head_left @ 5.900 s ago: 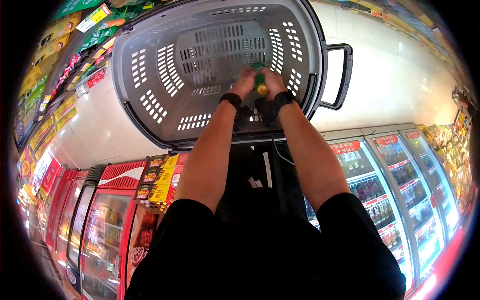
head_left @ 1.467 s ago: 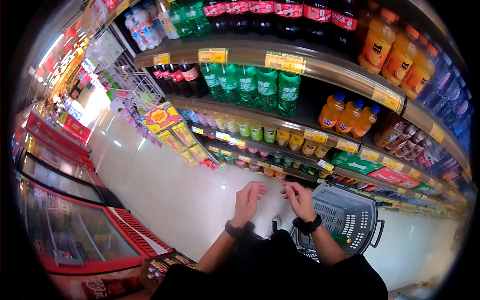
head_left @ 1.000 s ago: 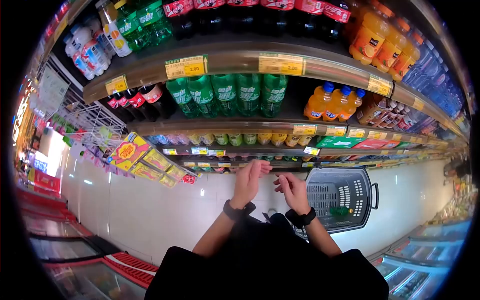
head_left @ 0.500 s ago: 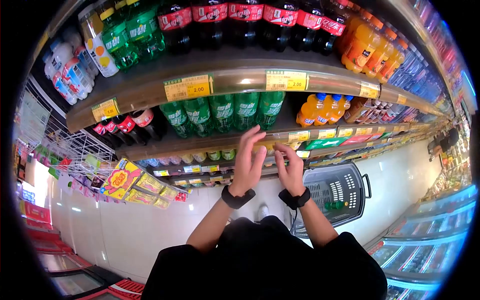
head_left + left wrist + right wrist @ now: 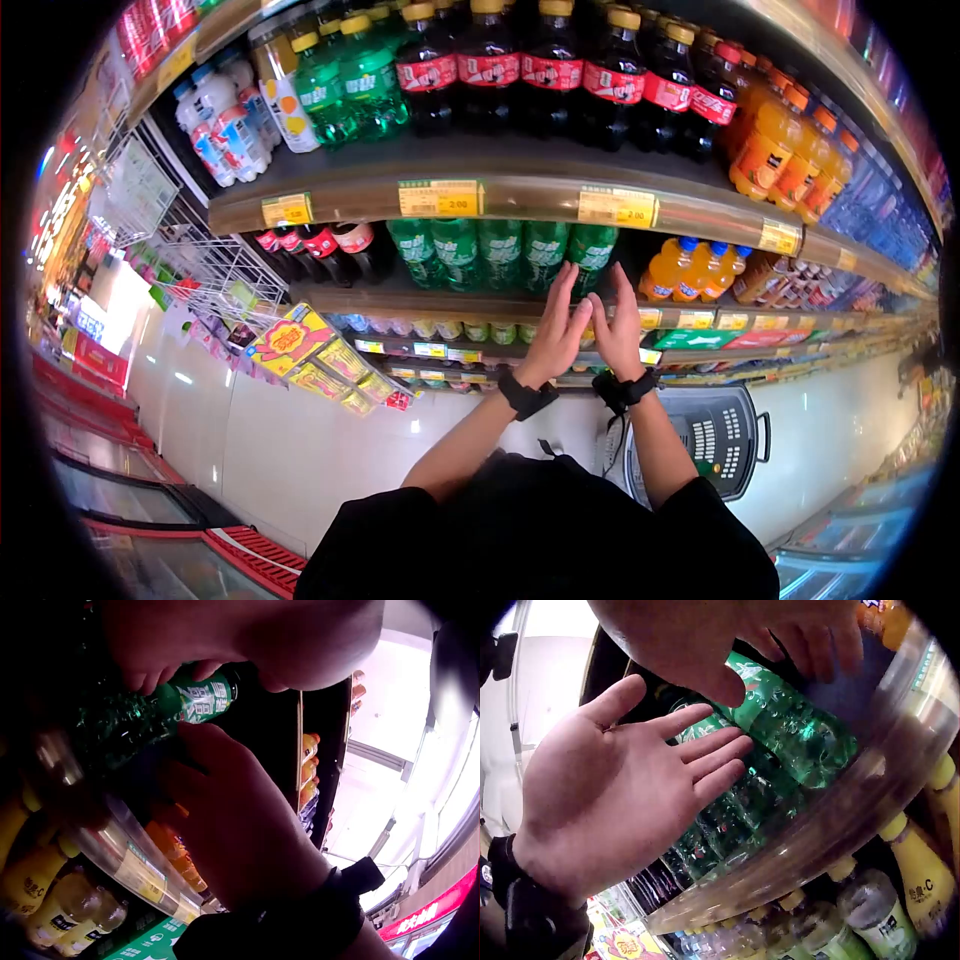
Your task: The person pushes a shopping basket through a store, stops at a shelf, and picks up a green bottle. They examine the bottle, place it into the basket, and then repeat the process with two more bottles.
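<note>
At the right end of a row of green soda bottles on the middle shelf stands one green bottle [image 5: 592,246], also seen in the left wrist view as a green bottle [image 5: 202,701] with a white-lettered label. My left hand [image 5: 557,338] reaches to its left side with straight fingers, palm turned inward; the right wrist view shows this left hand [image 5: 622,787] fully spread. On the other side my right hand [image 5: 620,332] is raised, fingers extended, and in the right wrist view this right hand [image 5: 697,637] overlaps the bottle's upper part. Neither hand's fingers are curled round it.
A grey shopping basket [image 5: 752,484] with a green bottle [image 5: 706,468] in it stands on the floor at right. The upper shelf edge [image 5: 530,200] overhangs the green row. Orange soda bottles [image 5: 686,270] stand to the right; a candy display [image 5: 300,345] juts out at left.
From bending over the basket with a green bottle in both hands, the view has turned to the shelves. That bottle now lies in the basket. Both open hands have moved up to the shelved green bottle.
</note>
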`<action>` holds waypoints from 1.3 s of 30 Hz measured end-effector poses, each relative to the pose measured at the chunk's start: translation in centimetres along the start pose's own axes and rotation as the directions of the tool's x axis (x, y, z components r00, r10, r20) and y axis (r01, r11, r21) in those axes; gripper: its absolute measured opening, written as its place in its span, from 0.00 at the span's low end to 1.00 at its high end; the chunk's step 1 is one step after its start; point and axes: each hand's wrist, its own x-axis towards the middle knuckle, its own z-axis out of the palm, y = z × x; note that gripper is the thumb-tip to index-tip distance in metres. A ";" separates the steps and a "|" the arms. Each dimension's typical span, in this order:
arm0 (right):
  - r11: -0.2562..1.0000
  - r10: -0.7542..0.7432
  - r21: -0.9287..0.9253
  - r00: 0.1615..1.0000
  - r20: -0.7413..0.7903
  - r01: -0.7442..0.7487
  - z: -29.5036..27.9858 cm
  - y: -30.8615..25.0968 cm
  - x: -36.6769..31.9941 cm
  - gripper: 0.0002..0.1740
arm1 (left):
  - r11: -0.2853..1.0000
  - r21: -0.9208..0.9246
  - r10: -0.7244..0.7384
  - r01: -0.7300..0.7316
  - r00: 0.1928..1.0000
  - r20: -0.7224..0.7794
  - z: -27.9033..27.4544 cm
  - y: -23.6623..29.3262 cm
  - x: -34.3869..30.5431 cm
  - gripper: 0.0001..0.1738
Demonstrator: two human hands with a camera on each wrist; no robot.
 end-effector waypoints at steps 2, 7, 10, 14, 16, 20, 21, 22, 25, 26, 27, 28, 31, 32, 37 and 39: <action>1.000 -0.005 0.011 1.000 0.024 0.005 0.3 0.1 0.3 0.37 | 0.999 -0.009 -0.049 0.049 0.999 -0.002 0.2 -0.2 0.0 0.33; 1.000 -0.016 -0.011 0.996 0.093 0.017 0.5 0.4 0.1 0.39 | 0.997 0.008 -0.071 0.071 0.997 -0.036 0.6 -0.2 0.3 0.35; 1.000 -0.006 0.010 0.997 0.074 0.005 0.2 0.1 0.7 0.38 | 0.995 -0.016 -0.102 0.101 0.993 -0.053 1.0 -0.1 0.4 0.36; 0.999 0.031 0.030 0.997 0.069 -0.033 -0.4 0.2 1.8 0.38 | 0.992 0.016 -0.127 0.129 0.989 -0.079 1.1 -0.2 0.6 0.35; 0.998 0.026 0.047 0.997 0.067 -0.029 -0.6 0.0 2.4 0.39 | 0.991 0.017 -0.129 0.130 0.988 -0.086 1.3 -1.2 0.8 0.34; 0.975 0.128 0.161 0.981 0.144 -0.151 -0.7 0.7 2.7 0.39 | 0.989 0.108 -0.090 0.099 0.992 -0.084 1.7 -0.6 1.2 0.35; 0.969 0.147 0.174 0.976 0.159 -0.174 -0.7 0.9 2.9 0.39 | 0.985 0.151 -0.074 0.086 0.994 -0.084 1.8 -0.3 1.4 0.35; 0.962 0.168 0.187 0.970 0.178 -0.201 -0.6 1.0 2.8 0.39 | 0.978 0.194 -0.062 0.078 0.994 -0.085 1.9 -0.1 1.4 0.35; 0.939 0.168 0.276 0.974 0.154 -0.205 -0.5 1.4 2.9 0.37 | 0.985 0.155 -0.063 0.071 0.997 -0.051 1.7 -0.2 1.9 0.36; 0.937 0.152 0.293 0.978 0.143 -0.188 -0.4 1.6 2.8 0.37 | 0.983 0.168 -0.066 0.075 0.996 -0.059 1.9 -0.3 1.9 0.36; 0.936 0.133 0.310 0.982 0.131 -0.168 -0.2 1.9 2.9 0.36 | 0.981 0.180 -0.066 0.077 0.996 -0.067 2.0 -0.5 2.1 0.37; 0.934 0.113 0.325 0.987 0.118 -0.146 -0.1 2.1 3.0 0.35 | 0.978 0.191 -0.064 0.078 0.995 -0.076 2.2 -0.6 2.2 0.37; 0.904 0.171 0.369 0.974 0.151 -0.216 0.1 2.2 2.8 0.32 | 0.982 0.155 -0.100 0.112 0.991 -0.087 2.7 -0.6 2.1 0.37; 0.901 0.167 0.379 0.976 0.142 -0.210 0.1 2.2 2.8 0.32 | 0.983 0.149 -0.096 0.109 0.991 -0.091 2.8 -0.7 2.2 0.37; 0.916 0.151 0.357 0.982 0.113 -0.182 -0.5 1.4 3.1 0.32 | 0.986 0.146 -0.075 0.086 0.994 -0.076 2.7 -1.7 2.2 0.37; 0.913 0.150 0.368 0.984 0.095 -0.175 -0.6 1.2 3.3 0.31 | 0.991 0.116 -0.061 0.068 0.996 -0.061 2.7 -1.9 2.4 0.36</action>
